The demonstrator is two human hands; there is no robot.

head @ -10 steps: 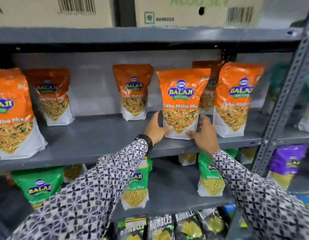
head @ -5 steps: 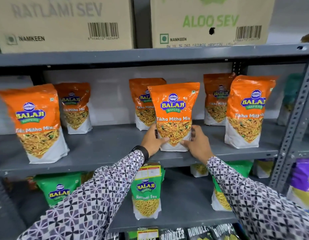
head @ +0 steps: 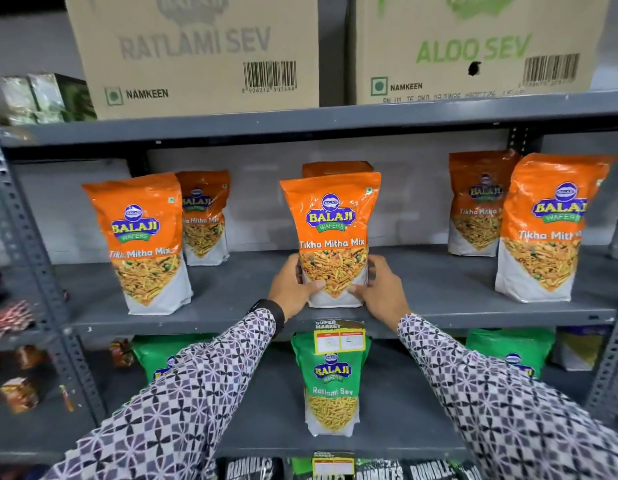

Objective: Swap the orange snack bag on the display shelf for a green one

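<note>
An orange snack bag (head: 331, 216) marked Tikha Mitha Mix stands upright at the front middle of the grey display shelf (head: 231, 317). My left hand (head: 292, 289) grips its lower left side and my right hand (head: 378, 287) grips its lower right side, thumbs on the front. Directly below, on the lower shelf, stands a green snack bag (head: 331, 379) marked Ratlami Sev, untouched. Another orange bag (head: 337, 168) is mostly hidden behind the held one.
More orange bags stand at the left (head: 144, 244) and right (head: 543, 233) of the same shelf. Two cardboard boxes (head: 196, 53) sit on the top shelf. Other green bags (head: 512, 351) stand on the lower shelf. A perforated steel upright (head: 26, 258) rises at left.
Both hands have slid the orange bag leftward along the shelf front, from beside the right-hand bags to the middle. The view has tilted up, bringing the boxes into sight.
</note>
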